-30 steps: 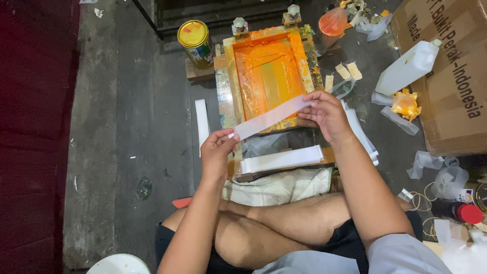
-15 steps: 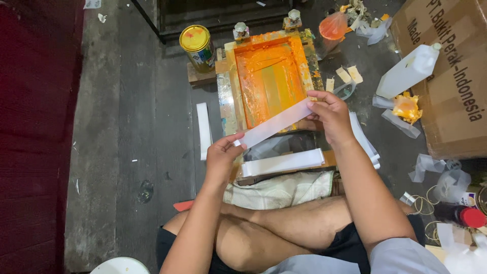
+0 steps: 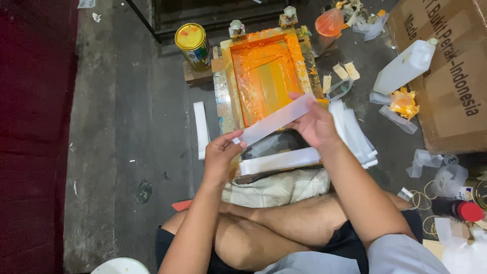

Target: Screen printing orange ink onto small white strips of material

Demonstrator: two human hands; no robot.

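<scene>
white strip spanning left hand, right hand

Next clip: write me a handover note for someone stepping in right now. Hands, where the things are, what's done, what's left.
Left hand: pinches the near end of a white strip.
Right hand: holds the strip's far end; the strip hangs slanted over the near edge of the orange-inked screen frame.
A second strip lies flat on the board under the hands. A stack of strips sits right of the frame, one single strip lies left of it, and a paint can stands at the far left corner.
Done: one strip laid down.
Left: the held strip is not yet set down.
</scene>
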